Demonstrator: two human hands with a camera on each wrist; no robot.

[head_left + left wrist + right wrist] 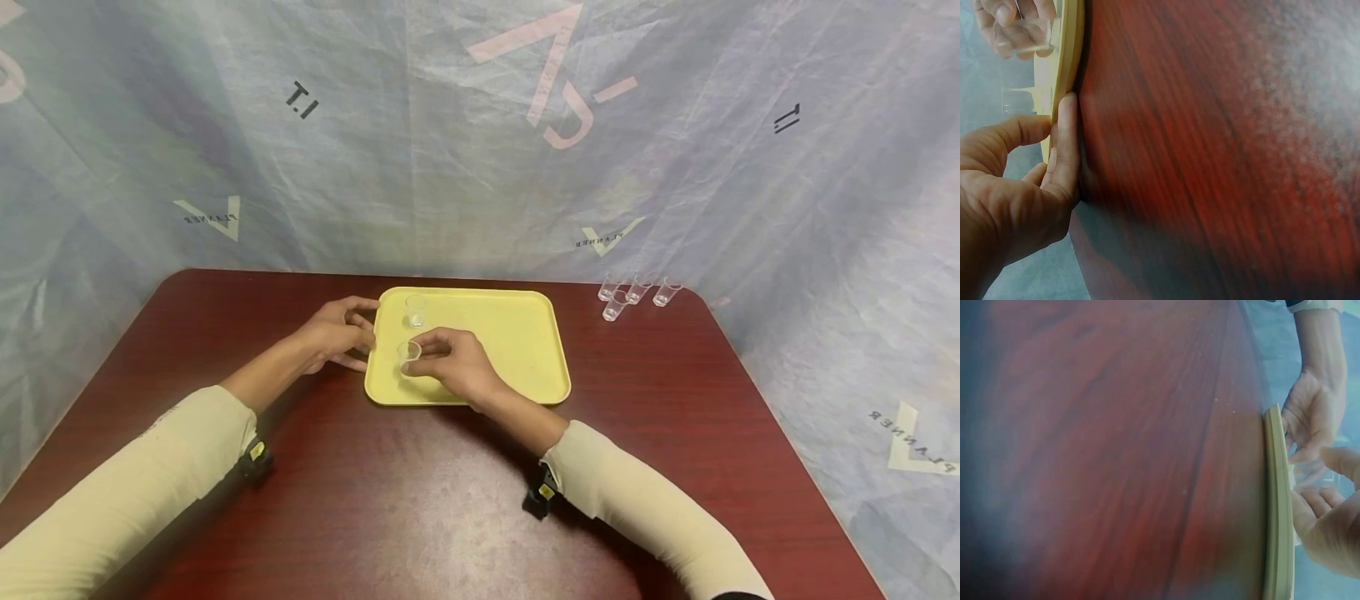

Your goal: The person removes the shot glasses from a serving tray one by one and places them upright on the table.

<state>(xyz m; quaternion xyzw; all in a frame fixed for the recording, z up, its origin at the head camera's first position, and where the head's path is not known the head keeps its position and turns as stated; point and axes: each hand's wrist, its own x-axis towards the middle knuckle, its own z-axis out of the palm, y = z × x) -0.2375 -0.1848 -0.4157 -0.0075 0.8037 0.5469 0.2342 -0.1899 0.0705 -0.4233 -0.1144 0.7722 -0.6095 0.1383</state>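
Note:
My right hand [459, 364] holds a small clear cup [408, 352] between thumb and fingers, at the left part of a yellow tray [517, 350]. In the right wrist view this cup [1315, 472] shows between the thumb and fingertips; whether its base touches the tray I cannot tell. A second clear cup [416, 312] stands upright behind it, near the tray's far left corner. My left hand [336, 333] is at the tray's left edge, its fingers spread. In the left wrist view the left hand's fingers [1067, 134] touch the tray's rim [1071, 50].
Several more clear cups [616, 306] stand grouped at the far right of the dark red table [420, 500]. Behind the table hangs a grey printed sheet [375, 150], which also runs along both sides. The tray lies flat near the table's far edge.

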